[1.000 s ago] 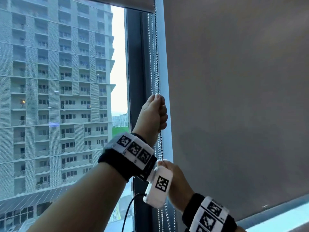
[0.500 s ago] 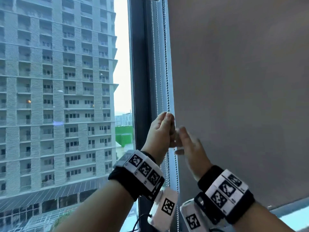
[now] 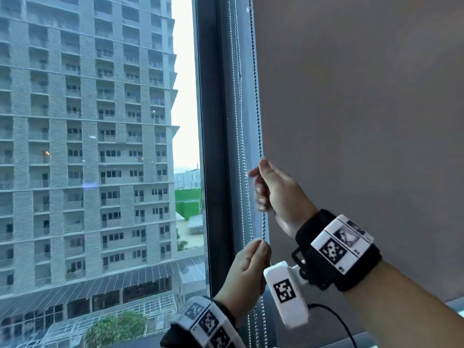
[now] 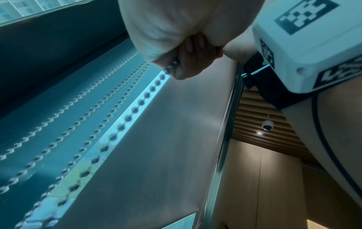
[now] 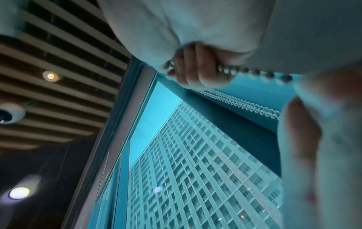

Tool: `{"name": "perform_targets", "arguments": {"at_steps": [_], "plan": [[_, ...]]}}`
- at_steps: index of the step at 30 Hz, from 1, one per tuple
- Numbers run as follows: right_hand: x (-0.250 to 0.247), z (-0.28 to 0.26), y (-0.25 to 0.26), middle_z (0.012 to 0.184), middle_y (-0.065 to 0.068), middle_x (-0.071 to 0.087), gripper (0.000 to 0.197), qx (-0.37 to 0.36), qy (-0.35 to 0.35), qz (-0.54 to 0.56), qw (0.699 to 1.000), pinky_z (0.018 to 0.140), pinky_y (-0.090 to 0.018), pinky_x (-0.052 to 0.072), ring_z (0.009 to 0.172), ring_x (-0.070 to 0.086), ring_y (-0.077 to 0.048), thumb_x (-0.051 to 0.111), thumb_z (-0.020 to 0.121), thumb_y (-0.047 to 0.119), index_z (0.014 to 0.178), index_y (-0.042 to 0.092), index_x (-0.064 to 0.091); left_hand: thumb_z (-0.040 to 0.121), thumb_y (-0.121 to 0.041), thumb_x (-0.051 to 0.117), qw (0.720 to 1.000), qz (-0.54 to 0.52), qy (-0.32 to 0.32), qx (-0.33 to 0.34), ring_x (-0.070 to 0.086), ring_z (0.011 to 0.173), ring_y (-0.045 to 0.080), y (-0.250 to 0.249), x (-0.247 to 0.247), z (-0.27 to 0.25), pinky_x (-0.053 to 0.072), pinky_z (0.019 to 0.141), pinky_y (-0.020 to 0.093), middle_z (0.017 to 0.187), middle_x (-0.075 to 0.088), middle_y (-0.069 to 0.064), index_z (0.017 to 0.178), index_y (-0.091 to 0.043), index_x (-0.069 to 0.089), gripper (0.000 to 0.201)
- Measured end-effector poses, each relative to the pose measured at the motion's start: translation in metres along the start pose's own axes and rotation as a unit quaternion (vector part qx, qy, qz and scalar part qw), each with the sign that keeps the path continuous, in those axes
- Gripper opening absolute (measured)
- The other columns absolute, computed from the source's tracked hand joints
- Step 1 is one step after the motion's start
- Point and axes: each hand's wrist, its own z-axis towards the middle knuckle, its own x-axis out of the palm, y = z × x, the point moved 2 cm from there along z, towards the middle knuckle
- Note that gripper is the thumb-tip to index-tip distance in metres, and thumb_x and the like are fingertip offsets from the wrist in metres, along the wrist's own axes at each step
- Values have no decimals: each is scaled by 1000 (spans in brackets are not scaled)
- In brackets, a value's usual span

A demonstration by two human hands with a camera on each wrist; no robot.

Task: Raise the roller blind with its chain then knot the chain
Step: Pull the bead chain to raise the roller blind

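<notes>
The window frame (image 3: 213,146), a dark upright post running down the middle of the head view, carried everything here. Against its right side hung the bead chain (image 3: 256,96), its dark strand running from the top edge of the frame down past the lower edge, with paler strands (image 3: 238,109) hanging just left of it, all close to the post. The roller blind (image 3: 351,121), a plain grey sheet, covered the right half of the frame, its left edge just beside the chain. In the lower right corner the blind's bottom edge (image 3: 454,300) showed, with a strip of bright glass below it. Left of the post the pane (image 3: 88,146) stood uncovered, showing a tall apartment block.
</notes>
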Motion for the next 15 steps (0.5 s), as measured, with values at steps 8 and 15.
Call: {"name": "perform_targets", "arguments": {"at_steps": [8,15], "plan": [[5,-10,3,49,-1,29,43,-71,-37,-54,995,36,-17,25,37,26,-8,31,100,27,58,17,35,79,-69,29,995,-36,72,-55,61,68,12,-4,-12,21,46,68,29,74,67,-3,96,-20,62,62],[10,-33,-19,44,11,37,38,-58,-23,-40,997,38,-12,27,37,32,0,34,100,22,64,17,44,90,-52,28,996,-62,53,19,62,78,20,-103,-17,68,49,69,27,99,61,16,120,-9,51,57]]}}
